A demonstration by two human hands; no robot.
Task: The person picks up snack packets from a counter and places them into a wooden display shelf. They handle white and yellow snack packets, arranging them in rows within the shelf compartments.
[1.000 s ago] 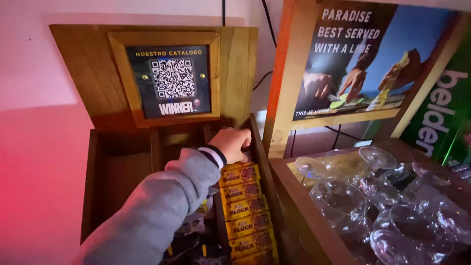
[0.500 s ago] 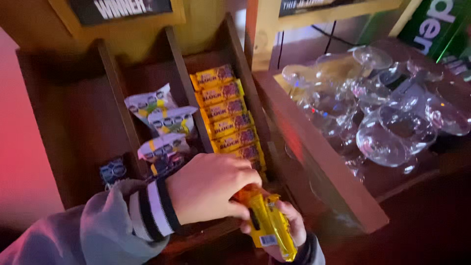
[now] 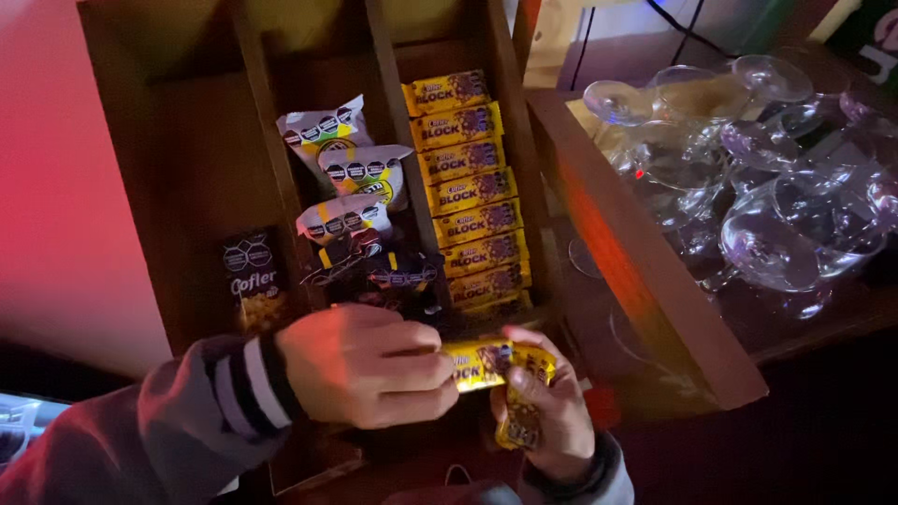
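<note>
A wooden display box [image 3: 187,178] with upright dividers fills the upper left; its right compartment holds a row of yellow chocolate bars [image 3: 468,196], the middle one white snack packets [image 3: 351,168]. At three o'clock of the box, a wooden tray [image 3: 645,281] holds upturned wine glasses [image 3: 748,187]. At six o'clock, the left hand [image 3: 369,365] pinches one end of a yellow chocolate bar [image 3: 482,363]; the right hand [image 3: 547,411] clasps further yellow bars [image 3: 520,425] beneath it.

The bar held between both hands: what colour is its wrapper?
Yellow wrapper with dark print, clearest in the head view.
</note>
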